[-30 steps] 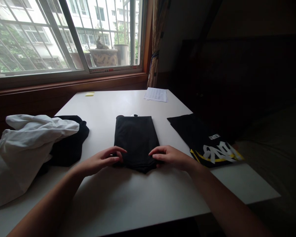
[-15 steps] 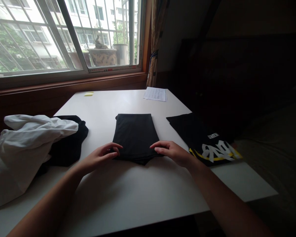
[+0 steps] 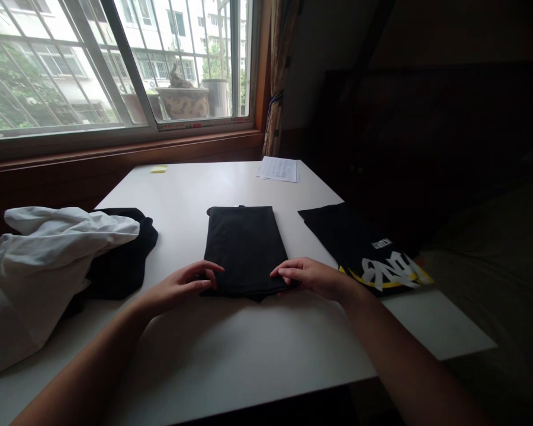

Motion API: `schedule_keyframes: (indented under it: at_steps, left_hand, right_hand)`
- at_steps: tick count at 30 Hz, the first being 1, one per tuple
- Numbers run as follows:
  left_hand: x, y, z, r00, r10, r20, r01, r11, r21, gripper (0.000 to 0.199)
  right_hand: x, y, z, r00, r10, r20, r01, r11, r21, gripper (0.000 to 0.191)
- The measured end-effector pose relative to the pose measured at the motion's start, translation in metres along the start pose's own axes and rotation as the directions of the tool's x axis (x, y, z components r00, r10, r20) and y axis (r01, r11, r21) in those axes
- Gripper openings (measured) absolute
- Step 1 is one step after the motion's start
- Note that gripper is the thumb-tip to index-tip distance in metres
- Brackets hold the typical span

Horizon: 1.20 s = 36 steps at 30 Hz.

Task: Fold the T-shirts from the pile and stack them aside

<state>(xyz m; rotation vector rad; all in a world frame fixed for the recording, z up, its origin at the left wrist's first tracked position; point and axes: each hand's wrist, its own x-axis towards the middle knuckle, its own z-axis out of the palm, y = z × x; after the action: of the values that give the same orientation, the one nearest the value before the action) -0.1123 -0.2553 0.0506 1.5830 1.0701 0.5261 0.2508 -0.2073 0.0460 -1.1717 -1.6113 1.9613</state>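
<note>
A folded black garment [image 3: 245, 245] lies flat on the white table [image 3: 249, 355] in front of me, in a neat near-rectangle. At its near left corner is my left hand [image 3: 190, 281], with the index finger stretched over the cloth and the thumb and other fingers close together at the edge. My right hand [image 3: 313, 277] pinches the near right side between thumb and fingers. A small pale bit shows at the garment's far edge. Some of the layers under its near edge are in shadow.
To the left, a white garment [image 3: 48, 254] is heaped over a black one [image 3: 124, 260]. A black garment with white lettering and a yellow band [image 3: 350, 236] lies at the right. Papers [image 3: 279, 169] and a yellow note [image 3: 159, 169] rest toward the window [image 3: 115, 71].
The garment's near edge has come slightly toward me and looks straighter; the pointed flap under it shows less. A pale bit now appears at its far edge. Both hands have barely moved.
</note>
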Motion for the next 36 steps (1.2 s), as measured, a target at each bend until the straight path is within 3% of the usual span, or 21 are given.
schedule_keyframes:
  at_steps: [4,8,12,17,20,23,24,26,29,36]
  left_hand:
    - [-0.002,-0.001,-0.003,1.000,-0.003,0.020,0.003,1.000,0.024,0.046]
    - [-0.003,0.002,-0.006,1.000,-0.007,0.029,0.005,0.999,0.049,0.046]
    - [-0.004,0.003,-0.011,0.999,-0.013,0.036,0.011,0.999,0.052,0.047]
    - [-0.006,0.001,-0.017,0.992,-0.091,0.084,0.080,0.989,0.121,0.047]
    - [-0.003,0.000,-0.013,0.992,0.105,-0.068,-0.080,0.949,0.305,0.036]
    - [0.005,-0.002,-0.001,0.904,0.389,-0.178,-0.238,0.803,0.546,0.026]
    - [0.007,-0.002,0.003,0.880,0.451,-0.153,-0.275,0.743,0.610,0.023]
    - [0.011,-0.003,0.012,0.871,0.491,-0.019,-0.346,0.640,0.686,0.020]
    - [0.013,-0.003,0.020,0.901,0.409,0.145,-0.379,0.577,0.723,0.017]
    - [0.009,-0.002,0.021,0.943,0.297,0.150,-0.310,0.619,0.721,0.010]
  right_hand:
    - [-0.002,-0.003,-0.002,1.000,-0.016,-0.002,0.015,0.989,-0.149,0.042]
    - [-0.003,-0.004,-0.006,0.999,0.020,0.034,-0.013,0.982,-0.191,0.047]
    - [-0.005,-0.003,-0.011,0.997,0.045,0.067,-0.026,0.963,-0.268,0.040]
    - [-0.009,-0.006,-0.015,0.993,0.099,0.071,-0.065,0.921,-0.384,0.041]
    - [-0.009,-0.007,-0.013,1.000,0.000,-0.014,-0.005,0.907,-0.421,0.040]
    - [-0.004,-0.004,-0.005,0.942,-0.288,-0.172,0.176,0.862,-0.475,0.034]
    - [-0.001,-0.003,-0.002,0.910,-0.374,-0.181,0.236,0.823,-0.517,0.031]
    - [0.005,0.000,0.004,0.874,-0.476,-0.100,0.320,0.718,-0.618,0.027]
    - [0.011,0.005,0.007,0.889,-0.456,0.036,0.345,0.618,-0.707,0.023]
    - [0.010,0.008,-0.005,0.931,-0.358,0.078,0.311,0.658,-0.685,0.022]
